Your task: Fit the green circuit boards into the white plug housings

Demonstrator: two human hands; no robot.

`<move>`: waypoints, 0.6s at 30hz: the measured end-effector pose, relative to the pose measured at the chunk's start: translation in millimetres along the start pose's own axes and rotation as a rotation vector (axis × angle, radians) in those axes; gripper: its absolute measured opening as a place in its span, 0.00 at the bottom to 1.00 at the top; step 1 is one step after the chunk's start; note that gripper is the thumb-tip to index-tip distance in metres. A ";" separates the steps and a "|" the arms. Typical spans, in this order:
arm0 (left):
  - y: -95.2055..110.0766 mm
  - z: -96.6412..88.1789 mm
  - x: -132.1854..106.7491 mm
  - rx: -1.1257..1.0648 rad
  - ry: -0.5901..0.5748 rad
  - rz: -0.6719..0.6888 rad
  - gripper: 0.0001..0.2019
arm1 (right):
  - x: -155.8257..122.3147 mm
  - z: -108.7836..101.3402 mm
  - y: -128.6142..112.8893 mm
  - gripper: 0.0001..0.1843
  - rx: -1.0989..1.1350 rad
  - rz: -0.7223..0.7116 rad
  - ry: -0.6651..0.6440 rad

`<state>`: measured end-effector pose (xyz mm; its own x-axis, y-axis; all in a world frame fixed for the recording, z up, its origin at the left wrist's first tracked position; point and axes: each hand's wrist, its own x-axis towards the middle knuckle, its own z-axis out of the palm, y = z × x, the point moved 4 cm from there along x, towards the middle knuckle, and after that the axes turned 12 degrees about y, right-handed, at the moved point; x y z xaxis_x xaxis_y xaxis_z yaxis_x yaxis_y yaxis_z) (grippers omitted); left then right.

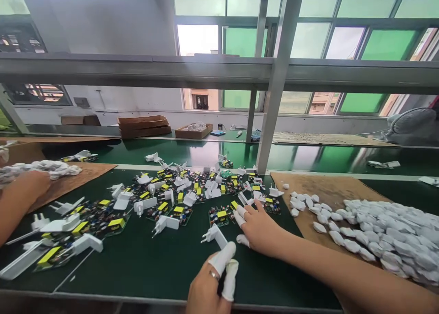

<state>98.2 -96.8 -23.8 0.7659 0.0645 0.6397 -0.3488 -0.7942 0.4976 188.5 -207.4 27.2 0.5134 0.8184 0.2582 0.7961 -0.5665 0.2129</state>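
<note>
My left hand (213, 279), with white finger cots on thumb and forefinger, is low in the middle. Its fingertips close at the end of a white plug housing (215, 236) with two pins; the grip is partly hidden. Further up and right, my right hand (259, 229) stretches over the near edge of the pile. Its cot-covered fingers are apart, touching or just above a small circuit board with a yellow transformer (234, 204). A white plug housing (244, 199) lies just beyond its fingertips. More boards with attached plugs (178, 197) are heaped behind.
Another cluster of boards and plugs (82, 227) lies to the left. A co-worker's hand (32, 188) rests by white bundles (56, 169) at far left. Many white bundles (387, 231) cover cardboard (308, 183) on the right. A metal post (274, 89) rises behind.
</note>
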 end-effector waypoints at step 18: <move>4.0 -19.6 91.9 0.541 -0.532 -0.065 0.20 | -83.4 -19.6 109.5 0.03 -0.173 0.613 -0.266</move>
<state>156.6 -82.2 48.5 0.9808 -0.0704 0.1819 -0.0861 -0.9931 0.0802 226.5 -339.6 47.4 0.9334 0.3284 0.1445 0.2854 -0.9238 0.2553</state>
